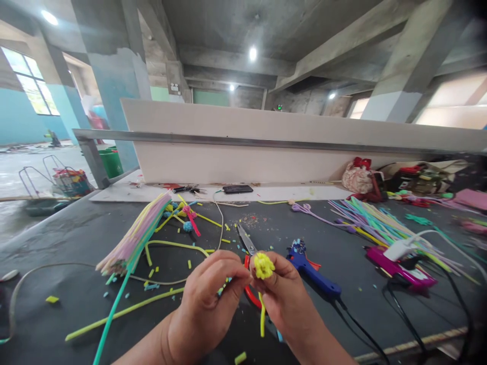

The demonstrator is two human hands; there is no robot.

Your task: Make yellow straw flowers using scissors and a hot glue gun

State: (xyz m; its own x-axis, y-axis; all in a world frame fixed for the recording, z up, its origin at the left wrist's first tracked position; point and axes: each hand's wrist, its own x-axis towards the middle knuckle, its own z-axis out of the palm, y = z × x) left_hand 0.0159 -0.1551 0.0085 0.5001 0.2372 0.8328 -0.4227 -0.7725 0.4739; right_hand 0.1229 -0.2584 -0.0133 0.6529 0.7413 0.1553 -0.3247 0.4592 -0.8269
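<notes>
Both my hands meet over the dark table, low in the middle of the head view. My right hand is closed around a yellow pipe-cleaner flower; its stem hangs down below the fingers. My left hand pinches the same flower from the left with thumb and fingertips. Behind my hands lie red-handled scissors and a blue glue gun.
A bundle of pastel pipe cleaners lies at left, another spread at right. A pink glue gun with cables sits at right. A phone and a fabric bag rest by the white back board. Cut scraps litter the table.
</notes>
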